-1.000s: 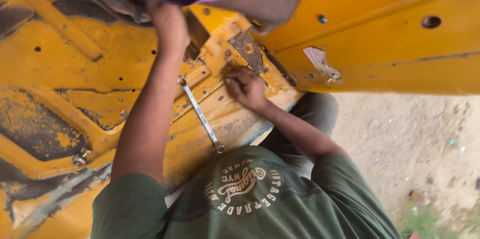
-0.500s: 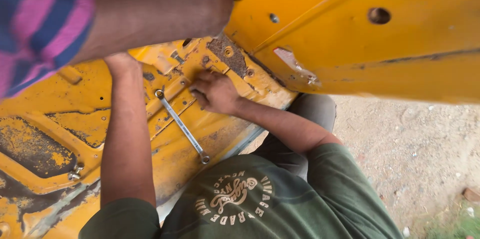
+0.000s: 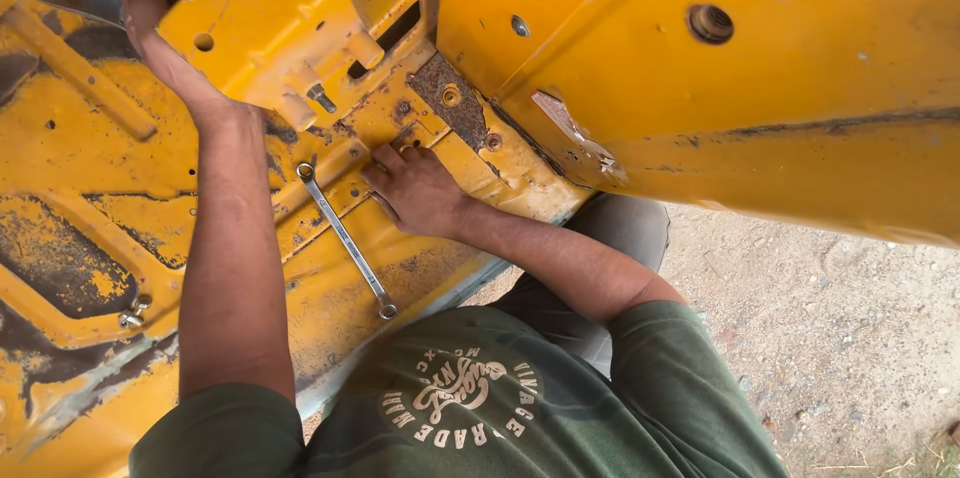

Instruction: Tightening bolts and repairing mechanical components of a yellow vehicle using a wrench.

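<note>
Wrench [image 3: 345, 238] lies flat on the yellow panel [image 3: 90, 168], just beside the fingertips [image 3: 383, 163] of a co-worker's lower hand [image 3: 418, 193] and untouched by them. Those fingers are together, pressed on the panel below a rusty plate [image 3: 450, 103]. The co-worker's upper hand [image 3: 150, 28] reaches up, with its fingers flat and together against a bracket [image 3: 265, 28]. A bolt [image 3: 320, 98] juts out right of them. The wearer's own hands are out of view.
</note>
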